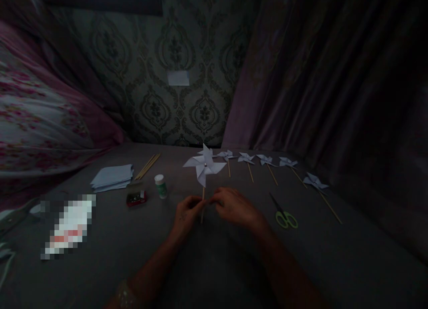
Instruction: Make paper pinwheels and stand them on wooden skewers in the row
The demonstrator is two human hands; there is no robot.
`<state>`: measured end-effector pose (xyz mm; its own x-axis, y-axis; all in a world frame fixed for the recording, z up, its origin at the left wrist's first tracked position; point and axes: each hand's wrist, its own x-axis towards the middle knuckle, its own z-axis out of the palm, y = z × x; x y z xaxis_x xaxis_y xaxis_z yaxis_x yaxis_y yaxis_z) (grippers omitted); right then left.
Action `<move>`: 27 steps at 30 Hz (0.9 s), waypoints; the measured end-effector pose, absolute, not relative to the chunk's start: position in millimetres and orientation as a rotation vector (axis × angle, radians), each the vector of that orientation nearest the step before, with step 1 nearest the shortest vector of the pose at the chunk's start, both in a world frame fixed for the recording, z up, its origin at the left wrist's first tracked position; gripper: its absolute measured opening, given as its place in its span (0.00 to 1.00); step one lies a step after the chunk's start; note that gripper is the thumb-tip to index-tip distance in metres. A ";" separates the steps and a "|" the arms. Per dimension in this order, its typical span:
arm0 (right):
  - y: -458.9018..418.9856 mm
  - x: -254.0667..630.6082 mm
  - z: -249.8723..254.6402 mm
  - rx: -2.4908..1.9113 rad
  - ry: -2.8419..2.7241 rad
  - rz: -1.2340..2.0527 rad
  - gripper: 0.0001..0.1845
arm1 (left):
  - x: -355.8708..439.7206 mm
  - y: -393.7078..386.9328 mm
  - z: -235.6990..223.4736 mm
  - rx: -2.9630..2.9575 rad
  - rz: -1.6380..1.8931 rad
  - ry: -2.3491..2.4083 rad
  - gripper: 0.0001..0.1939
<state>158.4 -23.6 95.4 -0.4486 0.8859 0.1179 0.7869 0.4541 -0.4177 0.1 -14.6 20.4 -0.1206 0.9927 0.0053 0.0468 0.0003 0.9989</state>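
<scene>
A white paper pinwheel (204, 165) stands upright on a thin wooden stick in the middle of a dark fabric surface. My left hand (186, 214) pinches the stick near its lower end. My right hand (234, 206) is curled beside it, fingertips meeting the left hand's at the stick. Both hands are closed round the stick below the paper wheel.
Several finished pinwheels (246, 158) lie in a row to the right, the last one (314, 181) farthest out. Green-handled scissors (284, 216) lie right of my hands. To the left are a paper stack (112, 177), spare sticks (148, 165), a small bottle (161, 186) and a pin box (136, 196).
</scene>
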 end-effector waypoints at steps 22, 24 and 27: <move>-38.1 126.3 13.0 -1.463 -1.725 0.785 0.11 | 1.5 -24.4 13.4 1.020 1.446 1.213 0.17; -40.1 127.3 11.1 -1.482 -1.701 0.779 0.11 | 2.4 -24.8 13.5 1.024 1.440 1.232 0.18; -41.6 130.4 9.1 -1.495 -1.669 0.764 0.11 | 3.6 -25.2 14.1 1.043 1.416 1.237 0.19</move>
